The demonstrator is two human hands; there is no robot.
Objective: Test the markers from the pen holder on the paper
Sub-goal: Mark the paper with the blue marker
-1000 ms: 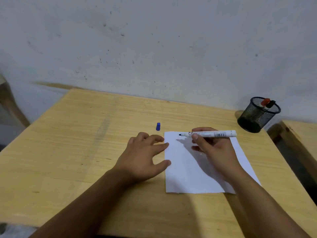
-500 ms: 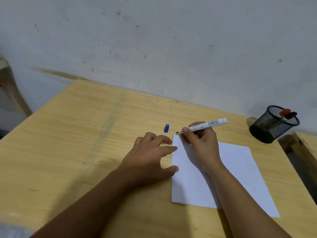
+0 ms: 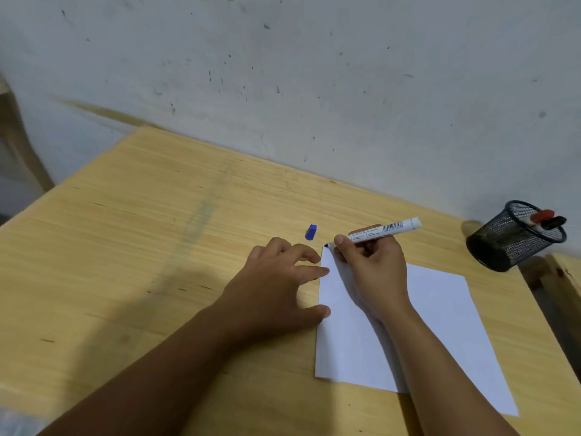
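Note:
A white sheet of paper (image 3: 440, 325) lies on the wooden table (image 3: 141, 247). My right hand (image 3: 371, 272) grips a white uncapped marker (image 3: 386, 229), its dark tip touching the paper's far left corner. My left hand (image 3: 279, 291) rests flat on the table with fingers spread, fingertips and thumb pressing the paper's left edge. A blue marker cap (image 3: 311, 231) lies on the table just beyond my left hand. At the far right stands a black mesh pen holder (image 3: 512, 239) with a red-capped and a black-capped marker (image 3: 545, 219) sticking out.
A grey scuffed wall runs along the table's far edge. A second wooden surface (image 3: 569, 278) adjoins on the right, past a dark gap. Part of a wooden frame (image 3: 19, 146) shows at the far left.
My right hand has swung the marker from level above the paper down to the paper's far left corner. My left hand stays at the paper's edge. The view has shifted.

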